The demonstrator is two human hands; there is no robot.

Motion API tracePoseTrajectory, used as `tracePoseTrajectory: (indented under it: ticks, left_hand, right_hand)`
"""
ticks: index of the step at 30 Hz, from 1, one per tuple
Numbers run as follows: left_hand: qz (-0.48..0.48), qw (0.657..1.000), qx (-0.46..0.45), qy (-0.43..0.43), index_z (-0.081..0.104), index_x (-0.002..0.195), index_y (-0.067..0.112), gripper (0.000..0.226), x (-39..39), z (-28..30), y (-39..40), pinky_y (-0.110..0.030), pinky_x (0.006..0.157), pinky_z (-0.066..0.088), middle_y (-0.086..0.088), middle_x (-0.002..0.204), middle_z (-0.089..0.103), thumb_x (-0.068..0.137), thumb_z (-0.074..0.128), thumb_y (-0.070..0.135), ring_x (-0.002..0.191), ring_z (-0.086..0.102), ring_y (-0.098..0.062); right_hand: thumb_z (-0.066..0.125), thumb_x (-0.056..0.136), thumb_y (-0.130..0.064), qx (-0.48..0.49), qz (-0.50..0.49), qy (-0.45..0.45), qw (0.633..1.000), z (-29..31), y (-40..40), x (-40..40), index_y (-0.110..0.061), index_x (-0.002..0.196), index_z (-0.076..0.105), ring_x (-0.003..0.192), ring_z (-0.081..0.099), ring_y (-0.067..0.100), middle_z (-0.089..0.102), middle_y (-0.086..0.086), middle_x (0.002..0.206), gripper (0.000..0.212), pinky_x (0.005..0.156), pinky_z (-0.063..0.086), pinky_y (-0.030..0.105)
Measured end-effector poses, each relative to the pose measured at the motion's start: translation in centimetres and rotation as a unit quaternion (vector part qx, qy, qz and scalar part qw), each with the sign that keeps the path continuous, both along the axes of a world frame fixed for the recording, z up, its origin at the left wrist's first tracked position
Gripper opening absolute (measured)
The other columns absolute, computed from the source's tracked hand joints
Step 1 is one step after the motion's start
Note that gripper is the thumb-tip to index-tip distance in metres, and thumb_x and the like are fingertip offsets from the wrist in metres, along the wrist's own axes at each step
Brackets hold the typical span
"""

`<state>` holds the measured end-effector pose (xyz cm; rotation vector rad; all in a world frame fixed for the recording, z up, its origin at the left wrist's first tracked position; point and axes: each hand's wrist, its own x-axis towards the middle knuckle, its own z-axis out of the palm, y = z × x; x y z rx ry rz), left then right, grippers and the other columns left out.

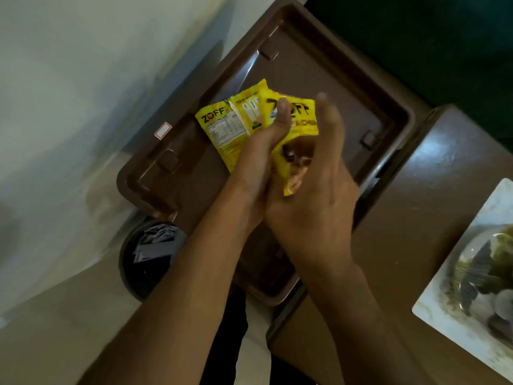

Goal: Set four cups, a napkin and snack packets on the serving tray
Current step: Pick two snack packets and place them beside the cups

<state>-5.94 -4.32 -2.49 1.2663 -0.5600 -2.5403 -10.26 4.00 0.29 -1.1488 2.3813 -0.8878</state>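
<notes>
Snack packets (pixel 238 120): yellow, fanned out, held above the brown serving tray (pixel 319 65).
Left hand (pixel 261 151): thumb pressed across the packets, pinching them; other fingers hidden beneath.
Right hand (pixel 313 195): fingers (pixel 330 118) straight, close together, beside the packets.
Tray: sits on the brown surface (pixel 410 232).
Nearby: white plate (pixel 444 287) to the right.

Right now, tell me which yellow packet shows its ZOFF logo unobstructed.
The leftmost packet, fanned out left of the left hand; the thumb crosses the logo on the right packet.
</notes>
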Motion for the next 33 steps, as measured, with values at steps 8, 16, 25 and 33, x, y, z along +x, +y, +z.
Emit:
tracePoseTrajectory:
  ticks: [8, 16, 25, 33]
  left_hand:
    - [0.009, 0.998, -0.052, -0.035, 0.063, 0.14, 0.005, 0.04, 2.6, -2.0, -0.5, -0.057, 0.103, 0.058, -0.018, 0.135, 0.072, 0.101, 0.064, 0.014, 0.12, 0.073, -0.037]
    - [-0.048, 0.981, -0.16, -0.096, 0.071, 0.129, 0.011, 0.029, 2.1, -1.8, 0.7, -0.057, 0.109, 0.055, -0.009, 0.127, 0.077, 0.106, 0.061, 0.025, 0.118, 0.075, -0.028]
    - [-0.047, 0.833, -0.486, -0.261, 0.061, 0.104, 0.019, 0.02, 0.8, -3.3, 3.3, -0.016, 0.071, 0.051, 0.011, 0.089, 0.067, 0.111, 0.051, 0.035, 0.085, 0.068, -0.003]
    - [0.005, 0.806, -0.528, -0.266, 0.061, 0.105, 0.012, 0.017, 0.4, -3.8, 4.1, -0.011, 0.065, 0.048, 0.014, 0.084, 0.064, 0.108, 0.059, 0.028, 0.078, 0.065, 0.003]
  right_hand:
    - [0.069, 0.1, -0.029, -0.045, -0.206, -0.118, 0.97, -1.4, 1.4, -4.9, -0.013, 0.121, 0.071, 0.1, 0.073, 0.01, 0.076, -0.002, 0.108, 0.027, 0.087, 0.062, 0.034]
    - [0.06, 0.107, -0.03, -0.008, -0.218, -0.307, 0.926, -1.9, 0.7, -7.4, -0.012, 0.104, 0.074, 0.089, 0.078, 0.022, 0.08, 0.005, 0.095, 0.023, 0.082, 0.066, 0.046]
    - [0.054, 0.103, -0.003, -0.072, -0.301, -0.366, 0.877, -1.9, 1.1, -7.7, -0.006, 0.093, 0.068, 0.067, 0.074, 0.015, 0.074, 0.0, 0.074, 0.017, 0.062, 0.061, 0.03]
    - [0.061, 0.103, -0.004, -0.074, -0.318, -0.332, 0.885, -2.4, 0.7, -8.3, -0.01, 0.1, 0.071, 0.067, 0.074, 0.002, 0.074, -0.012, 0.072, 0.012, 0.062, 0.058, 0.021]
